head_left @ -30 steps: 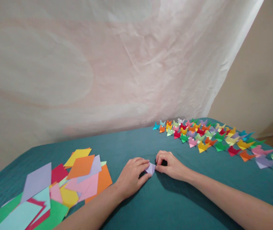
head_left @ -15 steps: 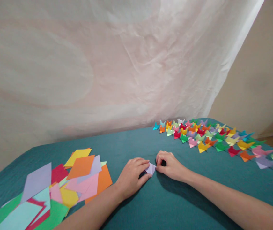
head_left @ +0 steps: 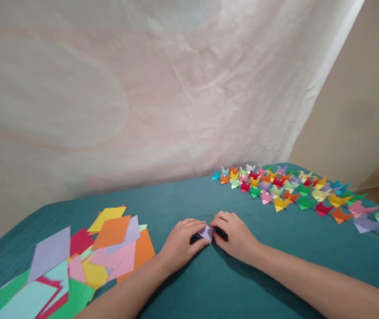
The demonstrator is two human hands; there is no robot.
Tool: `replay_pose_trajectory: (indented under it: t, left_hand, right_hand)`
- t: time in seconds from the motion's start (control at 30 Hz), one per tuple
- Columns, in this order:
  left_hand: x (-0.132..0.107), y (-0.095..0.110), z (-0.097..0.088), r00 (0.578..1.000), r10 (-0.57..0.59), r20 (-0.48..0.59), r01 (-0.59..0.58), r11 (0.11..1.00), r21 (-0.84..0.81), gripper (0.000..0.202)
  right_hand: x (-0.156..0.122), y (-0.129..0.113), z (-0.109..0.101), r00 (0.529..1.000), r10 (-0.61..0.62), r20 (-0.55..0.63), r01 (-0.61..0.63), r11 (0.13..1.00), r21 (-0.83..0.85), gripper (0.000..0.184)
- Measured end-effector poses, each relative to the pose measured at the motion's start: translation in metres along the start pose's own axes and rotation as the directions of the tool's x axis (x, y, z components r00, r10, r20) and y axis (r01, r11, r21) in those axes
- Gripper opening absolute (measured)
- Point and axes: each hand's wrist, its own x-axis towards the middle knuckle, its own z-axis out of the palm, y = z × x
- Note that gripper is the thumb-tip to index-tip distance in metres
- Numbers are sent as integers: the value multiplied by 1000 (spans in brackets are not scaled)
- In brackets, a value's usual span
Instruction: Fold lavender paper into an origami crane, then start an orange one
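Between my two hands, low in the middle of the view, is a small folded piece of lilac paper (head_left: 206, 233) on the teal tablecloth. My left hand (head_left: 184, 241) pinches its left side, thumb in front and fingers behind. On the other side my right hand (head_left: 232, 232) has its fingertips closed on the right corner of the paper. Fingers cover both ends, so only the middle of the folded shape shows.
Loose coloured paper sheets (head_left: 111, 232) lie overlapping at the left. Rows of small folded paper birds (head_left: 280, 204) in many colours stand at the right and far right. A pale hanging cloth (head_left: 163, 88) closes off the back of the teal-covered table (head_left: 163, 195).
My right hand has shifted slightly left, closer to my left hand, and the right corner of the lilac paper is now bent up between them. My left hand has hardly moved.
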Motion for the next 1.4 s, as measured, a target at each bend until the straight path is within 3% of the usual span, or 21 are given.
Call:
replay_pose_trajectory:
  t: [0.2, 0.97, 1.2, 1.4]
  left_hand:
    - [0, 1, 0, 1000, -26, -9, 25, 999, -36, 35]
    - [1, 2, -1, 998, -48, -33, 47, 998, -37, 37]
    - [3, 9, -6, 999, -42, 13, 42, 999, -29, 39]
    - [5, 11, -6, 998, -54, 12, 54, 998, -23, 24]
  right_hand:
    - [0, 2, 2, 997, -74, -9, 74, 997, -19, 13]
    - [1, 1, 2, 998, -50, -44, 51, 998, 21, 15]
    - [2, 0, 2, 997, -55, -54, 56, 998, 18, 14]
    - [1, 0, 2, 998, -57, -38, 57, 998, 0, 14]
